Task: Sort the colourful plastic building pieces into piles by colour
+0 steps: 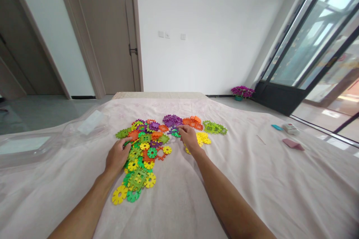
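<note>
Many flat notched plastic building pieces lie in a heap [145,138] of green, yellow, orange and purple. At its left edge is my left hand [117,155], thumb and fingers curled together; a bit of green shows by the fingertips, but what they hold is unclear. My right hand [189,138] is closed in a pinch at a purple piece [171,130], right of the heap. Just beyond it is a purple pile [172,120]. An orange pile [193,122], a light green pile [214,127] and a yellow pile [204,139] lie around that hand.
A pale pink cloth [246,179] covers the table. Clear plastic boxes [25,149] stand at the left. A blue item [277,127], a white object [291,129] and a pink folded piece [293,144] lie at the right. Beyond are a door [103,30] and purple flowers [242,91].
</note>
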A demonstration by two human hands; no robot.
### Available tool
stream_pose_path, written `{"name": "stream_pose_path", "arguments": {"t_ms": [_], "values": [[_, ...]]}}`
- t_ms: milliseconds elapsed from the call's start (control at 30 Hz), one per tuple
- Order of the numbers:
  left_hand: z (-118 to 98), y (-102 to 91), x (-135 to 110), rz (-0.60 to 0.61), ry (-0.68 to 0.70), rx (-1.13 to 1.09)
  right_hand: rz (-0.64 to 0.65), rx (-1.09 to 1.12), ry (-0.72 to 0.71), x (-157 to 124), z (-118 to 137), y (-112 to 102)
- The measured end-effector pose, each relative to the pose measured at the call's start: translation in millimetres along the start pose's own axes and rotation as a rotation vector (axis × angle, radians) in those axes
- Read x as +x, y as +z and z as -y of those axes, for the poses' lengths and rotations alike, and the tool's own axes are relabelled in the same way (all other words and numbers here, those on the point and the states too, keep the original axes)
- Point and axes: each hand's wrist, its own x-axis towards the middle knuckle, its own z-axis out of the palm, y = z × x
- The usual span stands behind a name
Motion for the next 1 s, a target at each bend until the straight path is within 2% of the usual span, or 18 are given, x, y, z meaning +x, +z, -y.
{"name": "stream_pose_path", "arguments": {"t_ms": [100,167,267,367,500,700,767,900,1000], "values": [[-2.4,-0.7,-0.7,0.003,0.009,0.006,0.188,0.27,0.136,0.9,3.0,0.9],[-4.0,-1.4,-1.2,-0.003,0.016,0.008,0.253,0.371,0.192,-0.4,5.7,2.8],[-5.3,-2.3,-1.6,-0.007,0.017,0.013,0.188,0.543,0.228,-2.0,9.8,6.6],[-5.3,-2.3,-1.5,-0.002,0.013,0.019,0.102,0.64,0.173,-2.4,9.0,10.7],[-4.2,-1.9,-1.4,-0.003,0.021,0.021,0.184,0.347,0.116,-2.8,-2.7,12.8],[-4.2,-2.1,-1.4,-0.008,0.024,0.033,0.568,0.01,-0.046,-6.0,-4.5,4.2],[-4.4,-2.1,-1.2,-0.006,0.027,0.038,0.642,-0.108,-0.097,-8.5,1.1,1.9],[-4.3,-1.7,-1.0,0.001,0.054,0.05,0.574,-0.283,-0.127,-13.8,9.8,1.9],[-4.9,-1.8,-1.6,-0.003,0.064,0.064,0.56,-0.255,-0.105,-15.0,11.4,3.7]]}}
